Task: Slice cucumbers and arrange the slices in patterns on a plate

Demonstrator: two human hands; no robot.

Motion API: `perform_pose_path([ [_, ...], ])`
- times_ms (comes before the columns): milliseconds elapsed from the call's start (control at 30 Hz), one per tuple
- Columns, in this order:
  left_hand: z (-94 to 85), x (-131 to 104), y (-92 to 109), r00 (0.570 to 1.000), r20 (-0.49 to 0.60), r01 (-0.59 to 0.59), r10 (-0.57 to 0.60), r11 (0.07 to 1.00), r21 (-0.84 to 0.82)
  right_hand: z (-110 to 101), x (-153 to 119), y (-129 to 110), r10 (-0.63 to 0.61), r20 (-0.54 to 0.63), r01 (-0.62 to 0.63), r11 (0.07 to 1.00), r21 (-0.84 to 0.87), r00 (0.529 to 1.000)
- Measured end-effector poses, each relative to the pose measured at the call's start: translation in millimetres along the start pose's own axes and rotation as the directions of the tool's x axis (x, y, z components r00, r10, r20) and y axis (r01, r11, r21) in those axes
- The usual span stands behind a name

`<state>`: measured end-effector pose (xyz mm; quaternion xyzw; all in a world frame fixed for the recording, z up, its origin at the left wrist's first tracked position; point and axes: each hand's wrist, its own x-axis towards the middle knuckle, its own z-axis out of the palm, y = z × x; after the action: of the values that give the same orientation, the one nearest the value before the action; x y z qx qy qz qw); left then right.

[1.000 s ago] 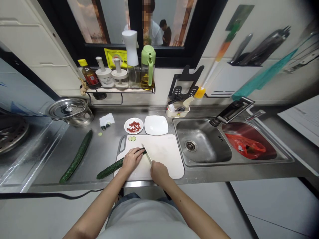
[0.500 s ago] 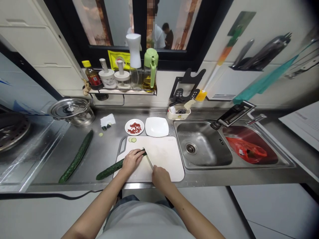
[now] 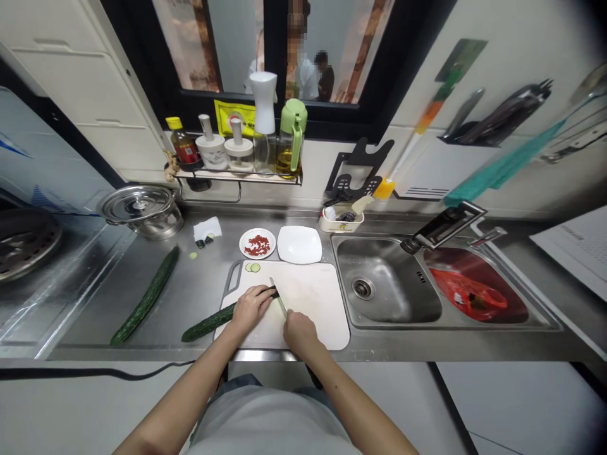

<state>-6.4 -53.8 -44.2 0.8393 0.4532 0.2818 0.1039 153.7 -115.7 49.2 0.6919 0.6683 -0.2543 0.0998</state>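
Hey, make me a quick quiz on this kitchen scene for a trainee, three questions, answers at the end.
1. What does the right hand hold?
2. What colour is the plastic bag in the sink? A) teal B) red C) yellow
3. True or false: the left hand is on the cucumber nearer the sink.

Key: 1. a knife; 2. B; 3. true

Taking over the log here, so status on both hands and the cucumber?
Left hand pinning cucumber on cutting board. Right hand gripping knife, blade at cucumber's end. Nothing visibly blocking the blade.
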Motion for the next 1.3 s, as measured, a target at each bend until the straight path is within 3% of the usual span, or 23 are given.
perform_pose_path([
  [367, -0.6, 0, -1, 1.000, 0.011, 0.012, -0.012, 1.000, -0.009, 1, -18, 6, 0.025, 0.062, -0.024, 1.000, -0.007, 0.998],
  [1300, 0.5, 0, -2, 0.999, 0.023, 0.035, -0.035, 0.999, 0.003, 9, 6, 0, -0.008, -0.010, 0.008, 1.000, -0.012, 1.000],
])
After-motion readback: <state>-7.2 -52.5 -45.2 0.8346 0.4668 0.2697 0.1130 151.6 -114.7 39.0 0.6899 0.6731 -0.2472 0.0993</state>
